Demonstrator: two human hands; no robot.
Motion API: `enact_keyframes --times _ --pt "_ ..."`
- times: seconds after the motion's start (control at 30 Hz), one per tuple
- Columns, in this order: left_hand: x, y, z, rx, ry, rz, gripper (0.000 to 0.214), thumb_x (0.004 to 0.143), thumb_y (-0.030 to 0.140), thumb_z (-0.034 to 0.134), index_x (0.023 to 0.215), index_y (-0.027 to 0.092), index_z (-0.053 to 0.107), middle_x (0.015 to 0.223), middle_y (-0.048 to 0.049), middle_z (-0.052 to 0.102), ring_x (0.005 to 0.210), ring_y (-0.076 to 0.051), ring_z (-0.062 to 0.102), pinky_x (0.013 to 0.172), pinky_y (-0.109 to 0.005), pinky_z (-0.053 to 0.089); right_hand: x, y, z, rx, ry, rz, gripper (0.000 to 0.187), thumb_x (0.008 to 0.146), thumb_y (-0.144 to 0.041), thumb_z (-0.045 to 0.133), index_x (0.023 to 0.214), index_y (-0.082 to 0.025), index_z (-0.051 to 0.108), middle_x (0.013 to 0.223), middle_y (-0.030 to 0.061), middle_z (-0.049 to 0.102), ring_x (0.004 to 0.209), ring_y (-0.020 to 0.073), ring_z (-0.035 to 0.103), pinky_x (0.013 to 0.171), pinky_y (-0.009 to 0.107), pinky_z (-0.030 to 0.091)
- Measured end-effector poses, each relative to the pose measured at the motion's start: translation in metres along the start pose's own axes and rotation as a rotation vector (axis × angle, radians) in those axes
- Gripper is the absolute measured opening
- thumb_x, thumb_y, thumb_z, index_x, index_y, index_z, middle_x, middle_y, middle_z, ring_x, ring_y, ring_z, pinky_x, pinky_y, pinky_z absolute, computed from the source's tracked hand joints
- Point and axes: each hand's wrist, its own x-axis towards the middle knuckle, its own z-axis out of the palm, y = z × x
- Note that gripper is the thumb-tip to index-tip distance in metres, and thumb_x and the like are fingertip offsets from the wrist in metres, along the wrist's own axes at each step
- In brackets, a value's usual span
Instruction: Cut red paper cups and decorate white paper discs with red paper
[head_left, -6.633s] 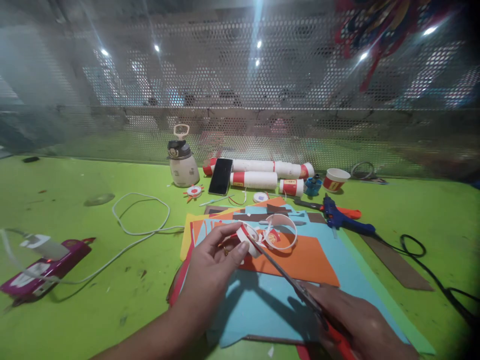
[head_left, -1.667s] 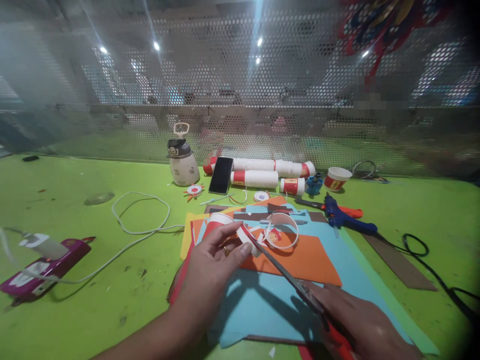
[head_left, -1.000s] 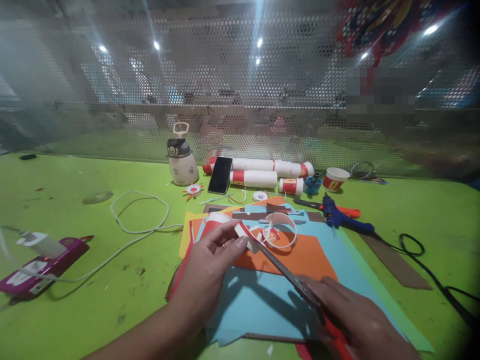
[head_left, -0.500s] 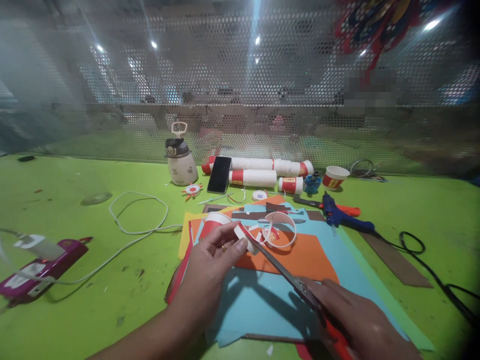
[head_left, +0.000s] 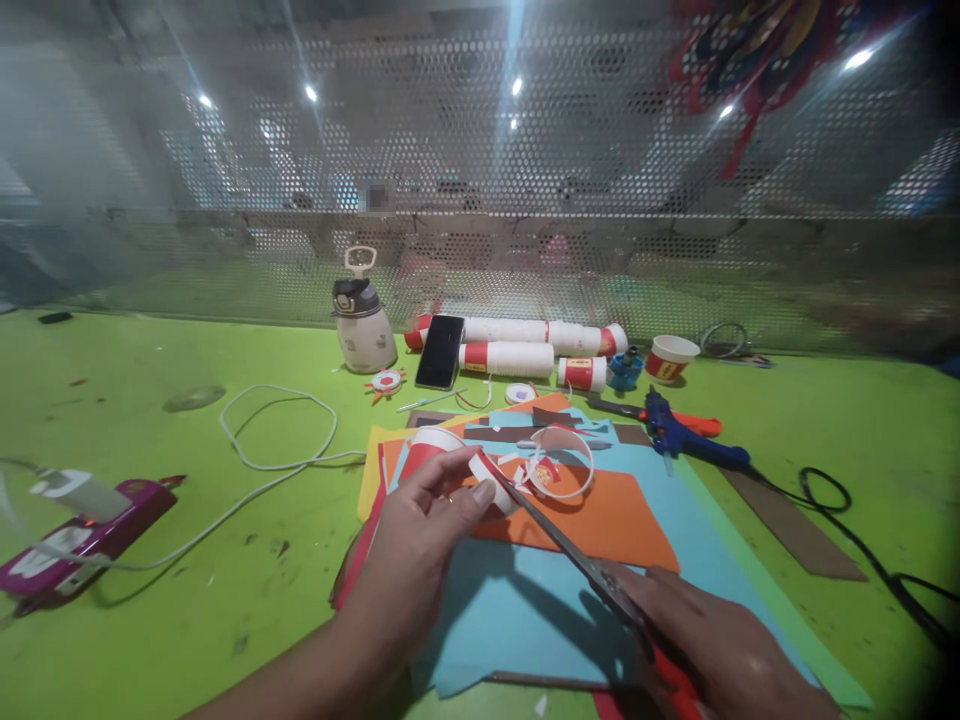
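1. Head view: a green surface spreads across the lower part, with a perforated metal panel standing along its far side.
2. Layered coloured sheets lie in the middle, a light-blue sheet among them, with an orange sheet on top.
3. Left hand, over the sheets: its grip is clamped on a curved white-and-red piece, between thumb and fingers.
4. Right hand: its grip is closed around the red handles of the scissors, whose tips reach the edge of that piece.
5. Near the panel, a long cup stack lies on its side, a shorter stack in front of it.
6. On the left sits a purple power strip with a white charger; on the right, a blue glue gun.
7. A lidded bottle stands left of the black phone.
8. One red-and-white cup is partly hidden behind the left hand.
9. Just beyond the scissor tips, a white ring rests on the sheets, small paper scraps beside it.
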Motion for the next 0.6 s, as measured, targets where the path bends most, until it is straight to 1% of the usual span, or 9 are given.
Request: enact_keyframes --times 0.07,0.17,0.23,0.33,0.43,0.6 --pt "0.0009 0.0003 -0.0003 -0.022 -0.017 0.007 0.039 0.078 0.031 0.075 0.112 0.015 0.064 0.11 -0.0103 0.07 0.094 -0.021 0.067 0.089 -0.038 0.051 0.0014 -0.0019 -0.0005 -0.002 -0.024 0.011 0.042 0.083 -0.025 0.062 0.125 -0.023 0.063 0.084 0.0067 0.073 0.076 0.0234 0.071 0.063 0.03 0.058" --pt "0.0017 0.0001 -0.0012 -0.02 -0.032 0.022 0.037 0.079 0.03 0.074 0.111 0.015 0.063 0.107 -0.0097 0.071 0.093 -0.021 0.067 0.09 -0.038 0.051 0.0035 -0.0037 -0.0023 -0.004 -0.055 0.025 0.041 0.083 -0.025 0.061 0.124 -0.022 0.063 0.091 0.0087 0.073 0.081 0.0239 0.071 0.068 0.031 0.058" --pt "0.0015 -0.0005 -0.0016 0.009 -0.031 0.026 0.037 0.079 0.03 0.075 0.112 0.017 0.063 0.106 -0.008 0.071 0.091 -0.019 0.068 0.09 -0.036 0.05 0.0042 -0.0038 -0.0036 -0.002 -0.066 0.026 0.041 0.082 -0.026 0.062 0.123 -0.023 0.063 0.096 0.0093 0.074 0.085 0.0244 0.071 0.071 0.031 0.059" --pt "0.0001 -0.001 -0.0013 0.035 -0.023 0.03 0.037 0.079 0.031 0.075 0.112 0.019 0.063 0.105 -0.0065 0.072 0.092 -0.018 0.068 0.088 -0.031 0.05 0.0037 -0.0023 -0.004 0.008 -0.076 0.012 0.042 0.082 -0.025 0.063 0.124 -0.023 0.063 0.095 0.0087 0.074 0.085 0.0237 0.071 0.072 0.031 0.059" --pt "-0.0011 -0.0014 -0.0008 0.035 -0.025 0.036 0.037 0.08 0.031 0.074 0.112 0.019 0.062 0.106 -0.0064 0.073 0.091 -0.017 0.068 0.087 -0.03 0.05 0.0019 -0.0009 -0.0022 0.021 -0.064 0.003 0.046 0.081 -0.025 0.064 0.127 -0.023 0.061 0.095 0.009 0.074 0.084 0.024 0.072 0.071 0.031 0.059" --pt "-0.0015 -0.0023 -0.0008 0.021 -0.026 0.032 0.037 0.081 0.031 0.074 0.113 0.017 0.061 0.108 -0.0078 0.071 0.092 -0.018 0.067 0.089 -0.034 0.049 -0.0001 -0.0006 0.0 0.038 -0.033 0.012 0.048 0.081 -0.023 0.063 0.129 -0.023 0.06 0.093 0.0086 0.074 0.083 0.0245 0.072 0.07 0.031 0.059"
